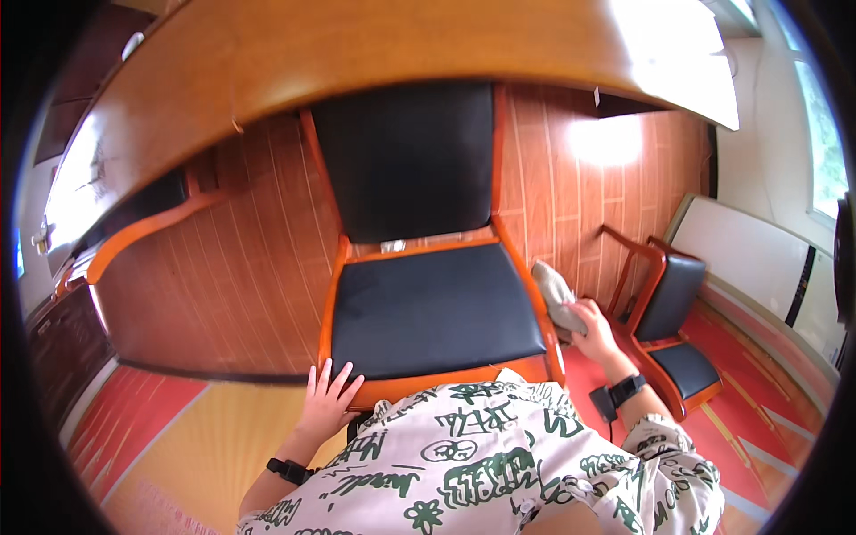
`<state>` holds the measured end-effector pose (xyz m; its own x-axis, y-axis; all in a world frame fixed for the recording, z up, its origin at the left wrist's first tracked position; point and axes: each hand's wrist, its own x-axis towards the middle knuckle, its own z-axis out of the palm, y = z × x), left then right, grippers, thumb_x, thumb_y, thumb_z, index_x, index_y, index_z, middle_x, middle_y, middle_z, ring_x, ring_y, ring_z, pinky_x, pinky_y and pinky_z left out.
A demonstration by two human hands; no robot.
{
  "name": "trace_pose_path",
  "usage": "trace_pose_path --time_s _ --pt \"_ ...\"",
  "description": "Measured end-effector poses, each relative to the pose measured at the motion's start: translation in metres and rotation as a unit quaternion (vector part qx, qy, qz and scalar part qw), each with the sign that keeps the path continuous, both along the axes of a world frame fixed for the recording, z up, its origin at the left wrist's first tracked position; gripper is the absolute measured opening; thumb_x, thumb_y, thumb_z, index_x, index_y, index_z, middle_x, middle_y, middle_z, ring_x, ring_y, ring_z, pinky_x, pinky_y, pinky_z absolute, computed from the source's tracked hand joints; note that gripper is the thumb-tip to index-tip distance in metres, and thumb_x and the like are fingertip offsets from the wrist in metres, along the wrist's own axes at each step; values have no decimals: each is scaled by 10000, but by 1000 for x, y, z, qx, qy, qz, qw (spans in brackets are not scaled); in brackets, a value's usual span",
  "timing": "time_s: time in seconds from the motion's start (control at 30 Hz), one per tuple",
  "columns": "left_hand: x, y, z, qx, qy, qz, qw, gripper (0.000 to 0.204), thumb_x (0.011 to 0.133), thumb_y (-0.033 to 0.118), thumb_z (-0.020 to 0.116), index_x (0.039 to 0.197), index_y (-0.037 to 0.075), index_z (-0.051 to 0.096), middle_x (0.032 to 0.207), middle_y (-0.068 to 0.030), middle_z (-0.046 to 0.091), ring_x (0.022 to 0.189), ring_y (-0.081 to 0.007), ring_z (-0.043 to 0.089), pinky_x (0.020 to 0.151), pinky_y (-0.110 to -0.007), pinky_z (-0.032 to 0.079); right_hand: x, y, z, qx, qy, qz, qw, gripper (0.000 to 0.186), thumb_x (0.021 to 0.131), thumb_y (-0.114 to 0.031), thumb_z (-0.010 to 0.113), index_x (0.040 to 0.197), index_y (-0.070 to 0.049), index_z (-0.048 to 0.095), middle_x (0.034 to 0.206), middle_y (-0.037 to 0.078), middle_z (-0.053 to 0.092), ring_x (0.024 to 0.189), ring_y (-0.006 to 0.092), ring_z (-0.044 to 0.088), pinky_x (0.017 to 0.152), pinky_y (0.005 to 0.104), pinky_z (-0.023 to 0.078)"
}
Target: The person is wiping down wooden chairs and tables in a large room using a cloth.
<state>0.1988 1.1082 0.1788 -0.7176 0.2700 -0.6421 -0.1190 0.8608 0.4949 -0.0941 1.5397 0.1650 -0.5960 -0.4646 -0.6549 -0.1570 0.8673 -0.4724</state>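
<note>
Right in front of me stands a wooden chair with a black padded seat [437, 308] and a black padded backrest [406, 160]. My left hand [328, 401] rests on the front left corner of its orange-brown frame, fingers spread. At the chair's right side, my right hand [590, 332] grips a greyish cloth [557, 294], which touches the side of the seat frame. A small pale object [392, 246] shows in the gap between seat and backrest; its kind I cannot make out.
Beyond the chair stretches a glossy wooden table [374, 45]. A second black-seated chair [673, 303] stands at the right, near a white panel [744, 245] by the wall. An armrest [152, 227] of another chair curves out at the left. Red and yellow carpet [196, 437] covers the floor.
</note>
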Motion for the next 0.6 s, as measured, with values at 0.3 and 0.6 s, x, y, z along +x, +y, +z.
trace_pose_path --time_s 0.3,0.6 --pt "-84 -77 -52 -39 124 103 986 635 734 288 703 1310 156 469 1381 -113 402 1255 -341 381 990 -465 354 -38 -76 14 -43 73 -31 996 551 615 71 572 1146 -78 587 1096 161 533 1026 352 553 888 370 464" --pt "-146 -60 -83 -29 225 139 964 645 703 487 663 1245 156 550 1326 -101 487 1210 -340 441 962 -457 392 -67 -33 15 -70 205 -33 976 521 605 47 574 1113 -60 604 1087 163 562 1007 345 563 878 359 463"
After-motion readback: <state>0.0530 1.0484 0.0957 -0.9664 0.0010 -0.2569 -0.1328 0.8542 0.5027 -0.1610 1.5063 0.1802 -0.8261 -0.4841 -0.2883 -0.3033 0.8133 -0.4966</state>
